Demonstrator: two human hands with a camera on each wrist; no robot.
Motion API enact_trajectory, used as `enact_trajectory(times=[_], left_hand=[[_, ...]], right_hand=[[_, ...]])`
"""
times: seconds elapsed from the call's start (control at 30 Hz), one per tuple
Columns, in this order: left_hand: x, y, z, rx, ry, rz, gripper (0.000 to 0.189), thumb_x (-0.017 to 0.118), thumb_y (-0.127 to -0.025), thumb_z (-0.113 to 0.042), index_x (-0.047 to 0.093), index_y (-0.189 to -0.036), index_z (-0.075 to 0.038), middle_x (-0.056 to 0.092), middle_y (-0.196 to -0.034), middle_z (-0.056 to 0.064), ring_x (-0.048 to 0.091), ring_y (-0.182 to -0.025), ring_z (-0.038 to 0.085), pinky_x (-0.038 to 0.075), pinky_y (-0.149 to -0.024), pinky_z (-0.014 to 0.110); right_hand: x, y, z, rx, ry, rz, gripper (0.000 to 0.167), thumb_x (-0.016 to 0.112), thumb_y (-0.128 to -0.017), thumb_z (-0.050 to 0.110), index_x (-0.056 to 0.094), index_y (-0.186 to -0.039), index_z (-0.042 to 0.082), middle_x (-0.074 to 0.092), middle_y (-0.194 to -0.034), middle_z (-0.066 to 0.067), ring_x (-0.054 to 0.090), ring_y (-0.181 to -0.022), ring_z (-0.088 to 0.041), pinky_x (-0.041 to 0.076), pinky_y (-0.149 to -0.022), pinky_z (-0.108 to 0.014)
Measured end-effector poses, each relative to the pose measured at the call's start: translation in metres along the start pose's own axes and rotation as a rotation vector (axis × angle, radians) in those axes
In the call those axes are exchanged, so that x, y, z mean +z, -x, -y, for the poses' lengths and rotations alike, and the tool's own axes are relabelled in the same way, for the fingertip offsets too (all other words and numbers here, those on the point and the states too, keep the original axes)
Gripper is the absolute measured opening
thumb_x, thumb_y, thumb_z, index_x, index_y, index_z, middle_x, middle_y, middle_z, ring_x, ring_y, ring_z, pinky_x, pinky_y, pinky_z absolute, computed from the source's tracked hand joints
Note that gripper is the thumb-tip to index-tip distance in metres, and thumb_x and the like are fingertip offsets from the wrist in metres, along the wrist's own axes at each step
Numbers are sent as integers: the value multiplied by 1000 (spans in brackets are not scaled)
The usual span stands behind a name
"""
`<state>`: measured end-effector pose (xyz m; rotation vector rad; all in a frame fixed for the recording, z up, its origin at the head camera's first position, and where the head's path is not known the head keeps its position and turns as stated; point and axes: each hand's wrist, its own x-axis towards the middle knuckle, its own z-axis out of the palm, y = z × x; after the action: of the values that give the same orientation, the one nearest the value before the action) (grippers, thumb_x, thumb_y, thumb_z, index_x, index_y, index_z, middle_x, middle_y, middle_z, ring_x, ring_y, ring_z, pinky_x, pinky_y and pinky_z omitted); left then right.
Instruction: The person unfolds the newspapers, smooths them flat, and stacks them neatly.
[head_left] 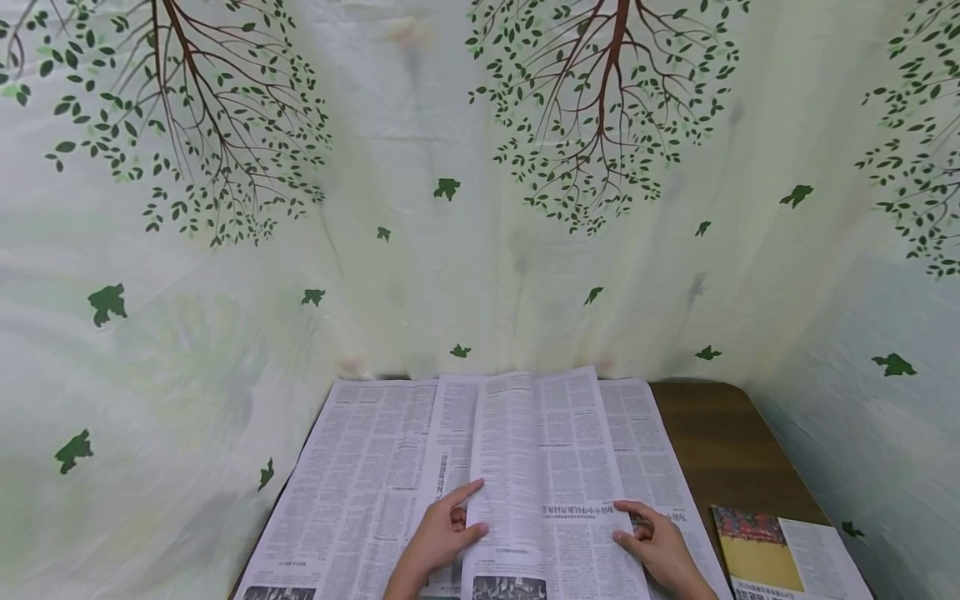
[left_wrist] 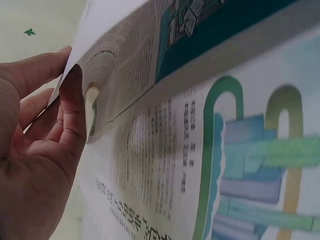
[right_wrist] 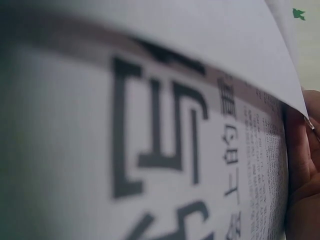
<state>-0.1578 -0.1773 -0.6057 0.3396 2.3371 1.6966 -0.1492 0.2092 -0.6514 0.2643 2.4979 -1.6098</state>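
Note:
A folded newspaper [head_left: 573, 467] lies raised over a wider spread of newspaper sheets [head_left: 375, 467] on the table. My left hand [head_left: 437, 540] holds the folded paper's left edge. In the left wrist view, the fingers of that hand [left_wrist: 45, 125] pinch the sheet's edge, and a coloured illustration [left_wrist: 255, 160] shows on a page beneath. At the right edge, my right hand [head_left: 662, 550] pinches the same paper between thumb and fingers. Large black characters [right_wrist: 155, 135] fill the right wrist view, where the right hand [right_wrist: 305, 175] is partly hidden by the paper.
A booklet or printed sheet with a red and yellow picture [head_left: 757, 550] lies at the table's right front. Brown wooden tabletop [head_left: 720, 442] shows beside the newspapers. A pale cloth with printed trees and leaves [head_left: 517, 275] hangs behind the table and along both sides.

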Motion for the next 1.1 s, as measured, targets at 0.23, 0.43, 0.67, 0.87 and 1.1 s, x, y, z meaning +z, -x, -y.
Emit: enact_trajectory(times=[0.23, 0.43, 0.67, 0.87, 1.1], left_hand=[[-12, 7, 8, -20, -39, -23, 75, 80, -87, -11, 46, -154, -8, 75, -83, 10, 65, -61, 8, 54, -59, 21], [-27, 18, 13, -39, -88, -46, 75, 79, -89, -10, 44, -156, -8, 76, -102, 13, 71, -73, 12, 56, -63, 23], [-40, 25, 20, -49, -208, -119, 71, 80, -88, -13, 50, -153, -14, 64, -74, 1, 52, -57, 4, 46, -55, 20], [-49, 30, 18, -51, -235, -126, 70, 78, -90, -12, 50, -153, -14, 66, -89, 4, 51, -60, 3, 46, -56, 19], [-63, 36, 20, -41, -266, -155, 68, 76, -91, -11, 50, -153, -15, 59, -90, 3, 42, -56, 1, 41, -54, 19]], right_hand=[[0, 0, -1, 0, 5, 1, 52, 84, -84, 14, 68, -133, 14, 44, -59, 3, 38, -50, -10, 35, -49, -24], [0, 0, -2, -5, -17, 8, 52, 85, -83, 15, 68, -132, 14, 44, -58, 2, 39, -50, -11, 35, -50, -24], [-2, 2, 0, 3, -2, 9, 52, 84, -85, 16, 67, -134, 14, 40, -57, 3, 33, -49, -10, 33, -49, -23], [-3, 6, 5, -2, 51, -45, 51, 83, -83, 10, 69, -132, 15, 48, -54, 0, 38, -47, -11, 35, -46, -24], [-8, 6, 10, -42, 106, -88, 50, 83, -82, 6, 70, -130, 13, 63, -61, -3, 53, -52, -15, 42, -50, -25]])
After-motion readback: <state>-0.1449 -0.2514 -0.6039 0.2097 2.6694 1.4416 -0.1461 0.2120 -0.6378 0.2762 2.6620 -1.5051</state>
